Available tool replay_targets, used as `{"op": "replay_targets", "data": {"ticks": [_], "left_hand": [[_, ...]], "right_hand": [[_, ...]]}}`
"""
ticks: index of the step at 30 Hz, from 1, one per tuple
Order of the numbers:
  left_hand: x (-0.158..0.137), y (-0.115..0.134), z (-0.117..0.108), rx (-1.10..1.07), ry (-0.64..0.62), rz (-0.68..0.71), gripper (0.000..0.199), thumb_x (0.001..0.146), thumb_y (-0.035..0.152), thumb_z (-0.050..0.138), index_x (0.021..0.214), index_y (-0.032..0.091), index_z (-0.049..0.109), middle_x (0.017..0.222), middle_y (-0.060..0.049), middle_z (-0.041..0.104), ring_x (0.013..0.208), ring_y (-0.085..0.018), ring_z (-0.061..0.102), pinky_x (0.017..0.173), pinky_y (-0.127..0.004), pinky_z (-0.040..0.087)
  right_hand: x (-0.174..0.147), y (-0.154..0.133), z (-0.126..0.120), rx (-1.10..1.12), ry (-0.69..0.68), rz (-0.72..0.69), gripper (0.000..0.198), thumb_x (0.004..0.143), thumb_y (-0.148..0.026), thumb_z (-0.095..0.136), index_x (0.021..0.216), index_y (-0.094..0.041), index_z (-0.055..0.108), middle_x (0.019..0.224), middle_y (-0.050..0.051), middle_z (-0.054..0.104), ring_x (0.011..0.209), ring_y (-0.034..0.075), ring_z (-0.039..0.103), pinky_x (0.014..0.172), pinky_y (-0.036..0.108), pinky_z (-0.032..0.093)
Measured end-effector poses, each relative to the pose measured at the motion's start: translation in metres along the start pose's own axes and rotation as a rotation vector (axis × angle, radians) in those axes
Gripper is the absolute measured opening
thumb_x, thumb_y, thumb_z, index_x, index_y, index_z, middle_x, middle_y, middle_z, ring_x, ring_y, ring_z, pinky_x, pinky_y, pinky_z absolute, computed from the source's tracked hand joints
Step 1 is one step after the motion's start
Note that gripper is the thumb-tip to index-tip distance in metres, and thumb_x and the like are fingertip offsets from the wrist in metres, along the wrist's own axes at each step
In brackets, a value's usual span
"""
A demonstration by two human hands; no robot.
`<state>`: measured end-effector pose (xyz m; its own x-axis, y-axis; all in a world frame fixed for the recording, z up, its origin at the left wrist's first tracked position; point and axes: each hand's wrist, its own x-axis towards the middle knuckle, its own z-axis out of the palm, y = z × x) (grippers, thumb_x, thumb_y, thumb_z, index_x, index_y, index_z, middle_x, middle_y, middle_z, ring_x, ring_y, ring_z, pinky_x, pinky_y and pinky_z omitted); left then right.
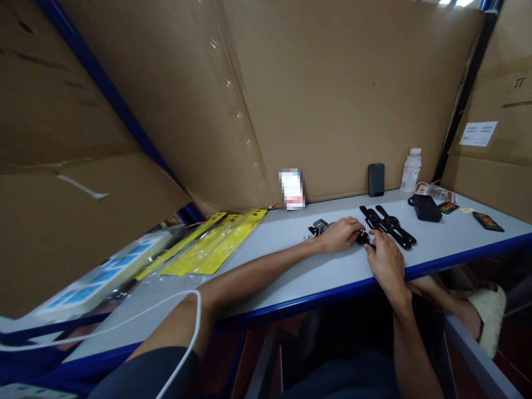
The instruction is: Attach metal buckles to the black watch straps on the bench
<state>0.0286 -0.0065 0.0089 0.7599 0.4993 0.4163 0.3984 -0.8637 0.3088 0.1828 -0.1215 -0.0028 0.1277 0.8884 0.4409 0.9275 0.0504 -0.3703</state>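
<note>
Over the table, my left hand (pixel 341 234) reaches in from the left with its fingers curled onto a small glossy black part (pixel 363 238). From the other side, the fingers and thumb of my right hand (pixel 387 261) close on the same part. Its exact kind is too small and covered to make out. Just beyond my right hand lie two long black strap-shaped pieces (pixel 399 231), side by side, with rounded ends and wider middles. Several small grey and black pieces (pixel 319 226) lie beside my left wrist, partly hidden by it.
Yellow-backed clear packages (pixel 216 244) and a white tray with blue compartments (pixel 112 271) lie at left. A lit phone (pixel 292 189), dark phone (pixel 376 180), bottle (pixel 411 170) and black case (pixel 427 208) stand along the back. A white cable (pixel 198 316) crosses my left arm.
</note>
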Motion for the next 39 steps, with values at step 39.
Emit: {"op": "replay_targets", "data": {"ticks": [39], "left_hand": [[-0.015, -0.01, -0.006, 0.069, -0.086, 0.079, 0.037, 0.099, 0.016, 0.047, 0.129, 0.016, 0.069, 0.118, -0.013, 0.065, 0.114, -0.024, 0.059, 0.105, -0.041, 0.05]], "right_hand": [[-0.001, 0.008, -0.004, -0.106, -0.069, -0.025, 0.037, 0.1, -0.019, 0.05, 0.132, -0.015, 0.07, 0.118, 0.015, 0.068, 0.112, 0.028, 0.059, 0.092, 0.036, 0.043]]}}
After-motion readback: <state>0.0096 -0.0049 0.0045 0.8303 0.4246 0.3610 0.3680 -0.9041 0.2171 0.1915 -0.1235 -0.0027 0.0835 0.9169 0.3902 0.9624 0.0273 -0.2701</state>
